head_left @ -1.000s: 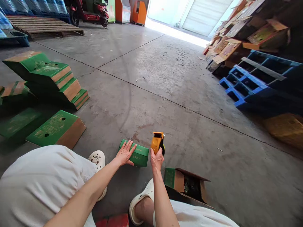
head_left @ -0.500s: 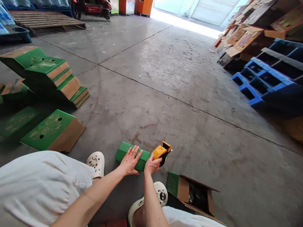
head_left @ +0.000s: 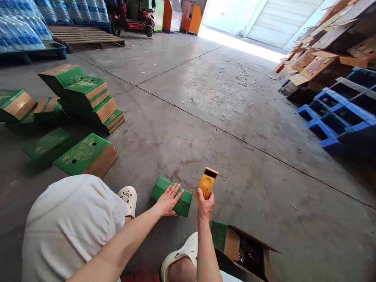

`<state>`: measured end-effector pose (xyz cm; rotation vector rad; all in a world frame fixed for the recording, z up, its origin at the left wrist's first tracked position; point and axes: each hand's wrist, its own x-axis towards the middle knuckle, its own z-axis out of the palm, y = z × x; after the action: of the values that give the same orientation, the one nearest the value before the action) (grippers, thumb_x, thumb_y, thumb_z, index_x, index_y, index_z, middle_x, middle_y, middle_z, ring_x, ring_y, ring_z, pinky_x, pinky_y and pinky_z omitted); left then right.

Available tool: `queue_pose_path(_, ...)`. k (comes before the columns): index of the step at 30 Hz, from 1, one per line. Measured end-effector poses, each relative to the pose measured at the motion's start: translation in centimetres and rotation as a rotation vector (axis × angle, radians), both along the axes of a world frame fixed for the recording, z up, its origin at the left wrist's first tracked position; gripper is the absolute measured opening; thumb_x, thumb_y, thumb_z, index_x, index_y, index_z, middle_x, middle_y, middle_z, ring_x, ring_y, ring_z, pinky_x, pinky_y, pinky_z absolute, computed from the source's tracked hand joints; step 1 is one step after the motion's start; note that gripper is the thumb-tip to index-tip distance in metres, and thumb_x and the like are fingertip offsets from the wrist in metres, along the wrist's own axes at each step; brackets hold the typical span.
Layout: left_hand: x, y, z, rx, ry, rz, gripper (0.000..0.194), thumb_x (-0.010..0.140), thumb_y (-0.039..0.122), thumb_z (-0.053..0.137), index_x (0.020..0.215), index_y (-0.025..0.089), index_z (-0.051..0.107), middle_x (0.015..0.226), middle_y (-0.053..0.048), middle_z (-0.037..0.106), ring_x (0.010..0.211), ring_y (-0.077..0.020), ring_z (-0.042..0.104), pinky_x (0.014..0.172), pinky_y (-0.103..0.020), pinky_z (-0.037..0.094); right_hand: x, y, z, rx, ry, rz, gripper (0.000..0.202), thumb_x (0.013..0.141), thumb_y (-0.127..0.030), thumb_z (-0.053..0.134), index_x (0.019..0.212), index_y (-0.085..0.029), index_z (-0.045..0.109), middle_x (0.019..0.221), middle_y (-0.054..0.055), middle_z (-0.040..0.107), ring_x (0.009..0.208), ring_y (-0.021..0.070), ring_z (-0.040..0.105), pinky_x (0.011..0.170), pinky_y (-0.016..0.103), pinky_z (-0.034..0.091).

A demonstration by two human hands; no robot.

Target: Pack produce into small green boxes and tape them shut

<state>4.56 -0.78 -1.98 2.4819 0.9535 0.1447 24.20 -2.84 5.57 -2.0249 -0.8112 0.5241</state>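
A small green box (head_left: 185,204) lies on the concrete floor in front of my feet. My left hand (head_left: 169,200) rests on its top with the fingers spread, pressing flat on the lid. Just right of the box, my right hand (head_left: 205,201) is wrapped round an orange tape dispenser (head_left: 206,183), held upright and apart from the box. An opened green and brown carton (head_left: 232,242) stands by my right foot, with dark, shiny contents too unclear to name.
Green cartons (head_left: 88,152) lie and stand stacked on the left. Blue pallets (head_left: 337,109) and a heap of flattened cardboard (head_left: 320,64) are at the right. Wrapped bottles, a wooden pallet (head_left: 85,36) and a red scooter (head_left: 138,19) are at the back left.
My right hand has moved right, off the green box's end, and the tape dispenser has turned more upright. My left hand stays on the box. The view has shifted slightly left.
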Motion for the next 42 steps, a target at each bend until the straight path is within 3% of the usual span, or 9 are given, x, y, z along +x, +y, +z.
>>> queue_pose_path(8, -2.5, 0.0, 0.3, 0.035, -0.088, 0.010, 0.120, 0.083, 0.078, 0.070, 0.170, 0.015, 0.019, 0.175, -0.020, 0.023, 0.165, -0.0344, 0.013, 0.133, -0.053, 0.006, -4.2, 0.1, 3.6, 0.083, 0.734, 0.387, 0.061, 0.076, -0.060, 0.084, 0.119, -0.018, 0.074, 0.109, 0.008, 0.080, 0.092, 0.0255, 0.073, 0.082, 0.034, 0.058)
queue_pose_path(15, -5.9, 1.1, 0.2, 0.066, -0.095, 0.075, 0.103, 0.093, 0.070, 0.065, 0.171, 0.019, 0.020, 0.174, -0.018, 0.027, 0.163, -0.0314, 0.022, 0.132, -0.050, 0.019, -2.1, 0.8, 5.1, -0.068, 0.895, 0.577, 0.058, 0.074, -0.056, 0.087, 0.118, -0.021, 0.076, 0.109, 0.006, 0.080, 0.089, 0.0221, 0.071, 0.082, 0.032, 0.057)
queue_pose_path(21, -7.6, 1.7, 1.3, 0.005, -0.154, 0.319, 0.066, 0.100, 0.043, 0.065, 0.160, 0.023, 0.045, 0.168, -0.015, 0.042, 0.160, -0.0303, 0.032, 0.132, -0.058, 0.019, -2.1, 2.9, 6.8, -0.342, 0.824, 0.806, 0.063, 0.069, -0.059, 0.090, 0.113, -0.015, 0.079, 0.101, 0.007, 0.080, 0.085, 0.0227, 0.071, 0.078, 0.031, 0.055)
queue_pose_path(24, -8.0, 2.6, 2.7, -0.276, -0.448, 0.636, 0.043, 0.095, 0.032, 0.069, 0.138, 0.026, 0.067, 0.159, -0.010, 0.055, 0.155, -0.0298, 0.041, 0.132, -0.056, 0.022, -2.7, 3.4, 6.8, -0.407, 0.639, 0.830, 0.067, 0.075, -0.074, 0.078, 0.100, -0.012, 0.080, 0.084, 0.005, 0.077, 0.072, 0.0192, 0.066, 0.067, 0.027, 0.050)
queue_pose_path(28, -8.4, 4.5, 4.4, -0.785, -0.726, 1.061, 0.032, 0.099, 0.041, 0.060, 0.117, 0.017, 0.074, 0.126, -0.017, 0.074, 0.119, -0.0293, 0.072, 0.108, -0.049, 0.055, -2.8, 3.6, 6.5, -0.404, 0.558, 0.821, 0.067, 0.074, -0.078, 0.075, 0.086, -0.012, 0.076, 0.070, 0.001, 0.069, 0.061, 0.0155, 0.058, 0.057, 0.024, 0.042)
queue_pose_path(31, -8.6, 5.4, 5.2, -0.971, -0.727, 1.085, 0.051, 0.099, 0.059, 0.056, 0.099, 0.012, 0.072, 0.095, -0.018, 0.078, 0.085, -0.0264, 0.079, 0.083, -0.043, 0.065, -2.7, 3.7, 6.7, -0.435, 0.551, 0.868, 0.067, 0.074, -0.079, 0.075, 0.086, -0.013, 0.075, 0.069, 0.001, 0.068, 0.061, 0.0150, 0.056, 0.057, 0.024, 0.040)
queue_pose_path(34, -8.6, 5.7, 6.2, -1.228, -0.807, 1.034, 0.059, 0.086, 0.072, 0.069, 0.091, 0.013, 0.071, 0.086, -0.014, 0.078, 0.078, -0.0241, 0.078, 0.076, -0.038, 0.065, -2.8, 3.9, 7.1, -0.480, 0.534, 0.946, 0.068, 0.071, -0.079, 0.077, 0.088, -0.013, 0.075, 0.070, 0.000, 0.067, 0.061, 0.0144, 0.054, 0.057, 0.024, 0.038)
queue_pose_path(37, -8.8, 5.7, 7.1, -1.478, -0.915, 0.968, 0.056, 0.069, 0.064, 0.088, 0.093, 0.016, 0.072, 0.086, -0.007, 0.079, 0.079, -0.0220, 0.076, 0.077, -0.034, 0.064, -3.1, 4.0, 7.6, -0.506, 0.516, 1.012, 0.065, 0.072, -0.076, 0.078, 0.087, -0.013, 0.075, 0.071, 0.000, 0.066, 0.062, 0.0135, 0.052, 0.057, 0.023, 0.036)
queue_pose_path(42, -9.8, 5.7, 7.8, -1.491, -0.931, 0.941, 0.049, 0.059, 0.043, 0.098, 0.094, 0.017, 0.074, 0.084, -0.003, 0.078, 0.074, -0.0178, 0.074, 0.075, -0.030, 0.060, -3.3, 4.1, 8.1, -0.524, 0.506, 1.046, 0.063, 0.074, -0.076, 0.076, 0.086, -0.014, 0.075, 0.073, 0.000, 0.066, 0.063, 0.0137, 0.052, 0.057, 0.023, 0.035)
